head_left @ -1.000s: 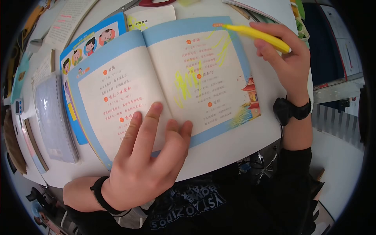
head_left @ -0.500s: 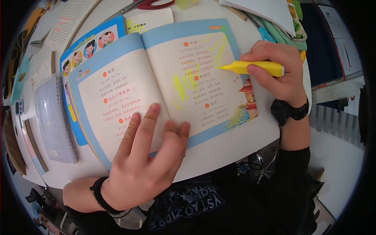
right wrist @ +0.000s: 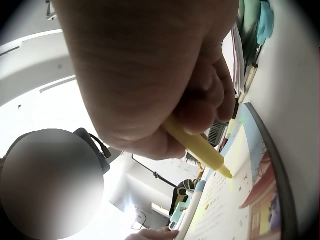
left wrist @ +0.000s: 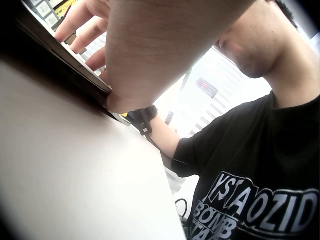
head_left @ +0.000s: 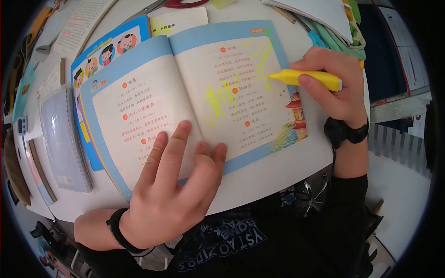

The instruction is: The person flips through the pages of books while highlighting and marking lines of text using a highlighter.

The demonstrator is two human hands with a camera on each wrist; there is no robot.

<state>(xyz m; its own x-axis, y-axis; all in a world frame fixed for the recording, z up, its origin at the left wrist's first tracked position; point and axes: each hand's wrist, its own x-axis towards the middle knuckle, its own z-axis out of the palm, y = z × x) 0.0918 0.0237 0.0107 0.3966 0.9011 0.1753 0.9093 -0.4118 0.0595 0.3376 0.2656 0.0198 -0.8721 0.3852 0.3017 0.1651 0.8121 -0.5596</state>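
An open book [head_left: 194, 51] with blue borders and printed verses lies on the white table. My left hand [head_left: 171, 194] rests on its lower middle, fingers spread across the left page and the fold. In the left wrist view, fingertips [left wrist: 77, 47] of that hand lie over the book's edge. My right hand [head_left: 331, 85] holds a yellow highlighter [head_left: 327, 79] between thumb and fingers, beside the right page. Seen from the right wrist, the highlighter [right wrist: 200, 152] points down with its tip right at the page. Yellow scribbles [head_left: 219, 99] and streaks cover parts of the right page.
Under the book's left side is a blue booklet [head_left: 111, 37] with cartoon children. Further left lies a clear-covered notebook [head_left: 69, 139]. Red-handled scissors [head_left: 183, 3] lie at the back. Papers [head_left: 315, 14] and a green pouch [head_left: 340, 46] sit at the back right.
The highlighter has moved from the right page's top corner down to its right margin, with fresh yellow marks near the tip. My left hand has stayed in place.
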